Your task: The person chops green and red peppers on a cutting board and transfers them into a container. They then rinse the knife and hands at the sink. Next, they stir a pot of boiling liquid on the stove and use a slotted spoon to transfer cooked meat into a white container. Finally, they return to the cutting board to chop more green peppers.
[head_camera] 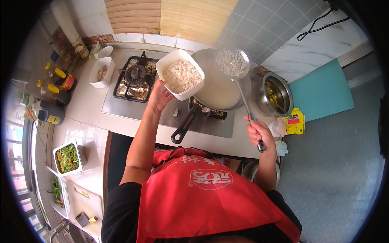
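My left hand (161, 96) grips the near left side of a white square container (197, 88), tilted over the left side of a wok. Pale chopped pieces (182, 76) lie in the container. My right hand (258, 132) is closed round the handle of a metal strainer ladle (243, 94). Its round bowl, above the far right part of the wok, carries similar pale pieces (232, 62). The wok (214, 94) stands on the right burner with cloudy liquid in it, and its black handle points towards me at the lower left.
The left gas burner (135, 76) carries no pan. A steel pot (264, 100) with yellowish liquid stands right of the wok, beside a yellow packet (299, 121). Farther left are a small white container (106, 80), sauce bottles (65, 79), a container of cut green peppers (67, 159) and a cutting board (91, 197).
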{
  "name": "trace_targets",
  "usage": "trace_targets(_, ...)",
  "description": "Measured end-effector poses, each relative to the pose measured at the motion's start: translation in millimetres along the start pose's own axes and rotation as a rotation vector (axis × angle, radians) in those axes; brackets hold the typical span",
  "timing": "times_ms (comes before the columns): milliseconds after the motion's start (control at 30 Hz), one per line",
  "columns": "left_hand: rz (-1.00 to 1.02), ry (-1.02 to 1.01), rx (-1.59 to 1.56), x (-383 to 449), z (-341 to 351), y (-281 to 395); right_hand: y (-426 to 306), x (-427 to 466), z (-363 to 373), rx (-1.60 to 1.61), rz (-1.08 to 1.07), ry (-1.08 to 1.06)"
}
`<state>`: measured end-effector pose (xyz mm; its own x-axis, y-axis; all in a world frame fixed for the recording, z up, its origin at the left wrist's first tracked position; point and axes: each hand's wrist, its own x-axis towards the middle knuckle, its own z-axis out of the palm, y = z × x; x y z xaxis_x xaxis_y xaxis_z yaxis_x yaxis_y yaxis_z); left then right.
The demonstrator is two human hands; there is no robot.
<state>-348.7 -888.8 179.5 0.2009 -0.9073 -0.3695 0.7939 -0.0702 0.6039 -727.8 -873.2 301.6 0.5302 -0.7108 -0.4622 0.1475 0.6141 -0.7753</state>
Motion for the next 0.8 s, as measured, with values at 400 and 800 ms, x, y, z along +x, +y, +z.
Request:
trace_targets(400,0.117,0.052,0.262,-1,11,4,14,7,-2,-0.005,-0.106,0.042)
trace_targets(800,0.127,0.144,0.307,-8,25,5,8,-6,65,-0.35,-0.234,0.086)
